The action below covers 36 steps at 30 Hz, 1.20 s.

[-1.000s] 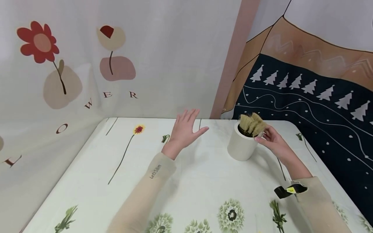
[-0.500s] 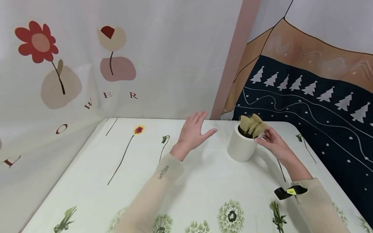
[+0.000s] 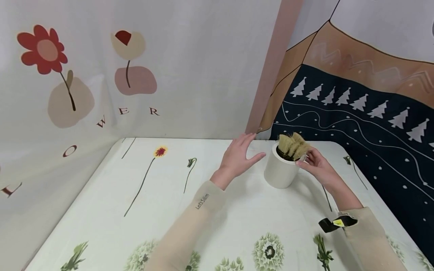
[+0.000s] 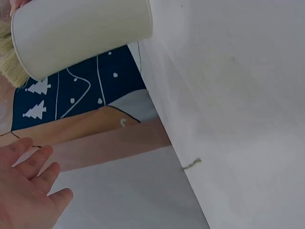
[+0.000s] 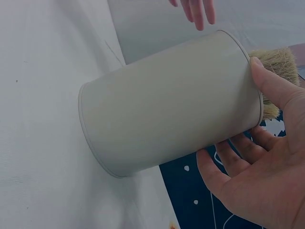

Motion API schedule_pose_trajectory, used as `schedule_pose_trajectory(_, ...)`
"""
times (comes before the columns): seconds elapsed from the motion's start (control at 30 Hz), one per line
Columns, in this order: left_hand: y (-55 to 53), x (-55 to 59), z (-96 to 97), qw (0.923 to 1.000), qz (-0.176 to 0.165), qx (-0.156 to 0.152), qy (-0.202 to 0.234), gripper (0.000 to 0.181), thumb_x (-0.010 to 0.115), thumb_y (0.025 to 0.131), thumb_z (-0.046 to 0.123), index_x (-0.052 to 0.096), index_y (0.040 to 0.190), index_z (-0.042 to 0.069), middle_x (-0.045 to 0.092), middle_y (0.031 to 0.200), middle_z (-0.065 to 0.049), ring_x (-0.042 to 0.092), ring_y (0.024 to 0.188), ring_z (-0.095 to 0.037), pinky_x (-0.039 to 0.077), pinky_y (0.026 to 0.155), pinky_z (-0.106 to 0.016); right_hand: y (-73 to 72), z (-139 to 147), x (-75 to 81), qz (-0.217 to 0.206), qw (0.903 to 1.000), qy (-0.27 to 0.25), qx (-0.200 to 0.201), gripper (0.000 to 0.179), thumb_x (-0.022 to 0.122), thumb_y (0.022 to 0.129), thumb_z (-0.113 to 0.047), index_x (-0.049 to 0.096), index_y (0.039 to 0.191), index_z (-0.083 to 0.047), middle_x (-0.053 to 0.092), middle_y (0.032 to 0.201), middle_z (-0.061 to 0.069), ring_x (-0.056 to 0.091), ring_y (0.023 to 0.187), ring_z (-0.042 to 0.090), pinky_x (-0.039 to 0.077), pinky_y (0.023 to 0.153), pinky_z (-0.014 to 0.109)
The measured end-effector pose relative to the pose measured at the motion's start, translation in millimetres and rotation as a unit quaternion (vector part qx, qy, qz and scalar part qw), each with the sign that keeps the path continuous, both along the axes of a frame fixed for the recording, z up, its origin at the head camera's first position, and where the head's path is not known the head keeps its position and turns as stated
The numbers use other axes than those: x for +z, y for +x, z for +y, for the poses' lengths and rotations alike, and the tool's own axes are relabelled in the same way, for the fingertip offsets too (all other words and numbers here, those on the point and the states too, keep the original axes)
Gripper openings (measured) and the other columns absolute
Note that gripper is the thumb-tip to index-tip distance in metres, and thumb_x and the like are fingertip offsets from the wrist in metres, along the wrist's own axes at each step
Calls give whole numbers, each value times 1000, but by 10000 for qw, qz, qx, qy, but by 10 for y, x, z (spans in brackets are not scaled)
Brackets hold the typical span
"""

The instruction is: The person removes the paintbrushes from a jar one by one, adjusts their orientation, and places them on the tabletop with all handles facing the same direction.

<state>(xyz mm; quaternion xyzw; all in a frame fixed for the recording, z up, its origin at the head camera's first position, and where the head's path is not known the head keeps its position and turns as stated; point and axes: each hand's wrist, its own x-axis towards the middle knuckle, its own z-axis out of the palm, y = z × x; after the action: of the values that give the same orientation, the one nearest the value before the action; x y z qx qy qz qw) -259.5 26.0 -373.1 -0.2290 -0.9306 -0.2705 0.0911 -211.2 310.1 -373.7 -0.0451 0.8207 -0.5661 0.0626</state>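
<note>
A white cylindrical pot [image 3: 281, 171] stands upright on the table at the right in the head view. Several tan bristly tufts [image 3: 291, 145], like brush heads, stick out of its dark opening. My right hand [image 3: 318, 165] holds the pot's right side near the top. The right wrist view shows the thumb [image 5: 271, 81] at the rim and the other fingers curled along the side. To the left of the pot, my left hand [image 3: 235, 158] is held with fingers extended and thumb spread, apart from the pot. In the left wrist view that hand [image 4: 31, 191] holds nothing.
The table [image 3: 244, 210] is covered by a white cloth with printed flowers. Behind it hangs a pale curtain [image 3: 203, 75] with flower prints, and to the right a dark cloth [image 3: 366, 124] with tree prints. A black strap [image 3: 339, 223] is on the right wrist.
My left hand has moved rightward, closer to the pot, with its fingers still extended. The right hand and the pot have stayed in place.
</note>
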Motion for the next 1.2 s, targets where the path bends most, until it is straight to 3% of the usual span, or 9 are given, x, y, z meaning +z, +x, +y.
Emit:
schedule_pose_trajectory(0.37,81,2,276,9983,-289,-229,454,68,59,94,57,42,152,26,44,157,3,40,146,-18,42,117,-41,0,-13,9,-47,9999,104,-55,86,61,100,-32,4,161,-17,4,169,14,10,155,38,21,124,50)
schedule_pose_trajectory(0.87,113,27,552,9960,-404,-410,682,67,64,92,55,43,151,29,48,154,6,43,144,-16,43,116,-40,1,-6,14,-34,9997,232,-19,85,60,100,-35,2,161,-17,4,169,15,11,154,39,21,123,55)
schedule_pose_trajectory(1.2,123,42,650,9948,-487,-328,836,68,68,93,46,42,151,24,50,152,6,47,141,-14,45,114,-34,1,-11,16,-114,9998,137,-60,87,60,100,-34,1,161,-17,4,169,13,10,155,38,20,123,55)
